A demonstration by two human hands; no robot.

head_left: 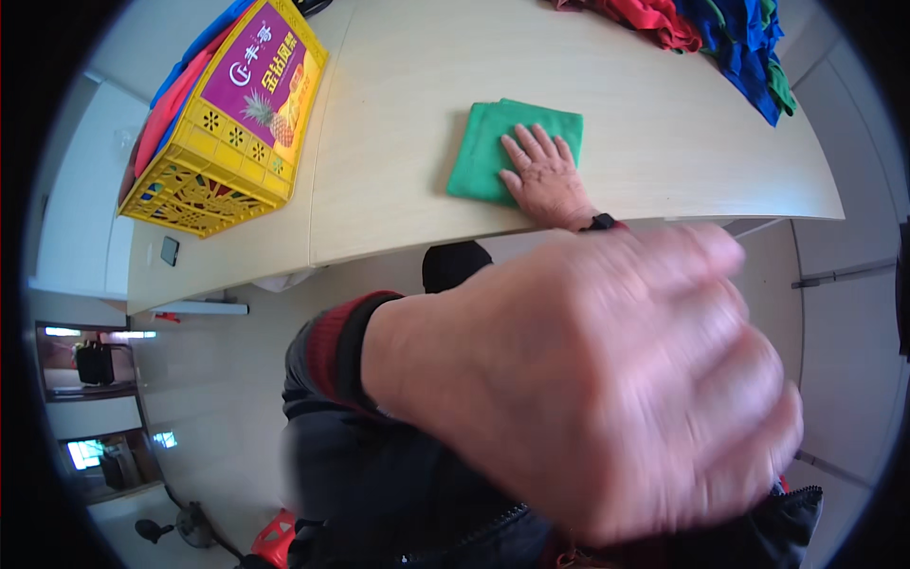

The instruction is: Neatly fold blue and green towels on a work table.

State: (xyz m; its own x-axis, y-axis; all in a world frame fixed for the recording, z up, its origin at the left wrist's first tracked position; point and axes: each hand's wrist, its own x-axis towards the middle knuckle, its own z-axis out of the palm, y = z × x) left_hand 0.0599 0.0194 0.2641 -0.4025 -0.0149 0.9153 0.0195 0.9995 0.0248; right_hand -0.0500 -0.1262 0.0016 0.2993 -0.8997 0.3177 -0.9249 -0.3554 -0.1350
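A folded green cloth (483,150) lies flat on the pale table. My right hand (552,185) rests on its right part, palm down with the fingers stretched out and slightly apart. A dark band circles that wrist. Very close up, my left hand (588,379) is raised across the middle of the view, its back showing. Its fingers are curled and somewhat blurred. Whatever they might hold is hidden. The left forearm wears a dark sleeve with a red and black cuff.
A yellow plastic crate (223,180) with blue and red cloths in it stands at the table's left. A pile of red, blue and green cloths (701,43) lies far right. A small dark flat object (170,251) sits near the left edge. The table's front edge (417,245) curves below.
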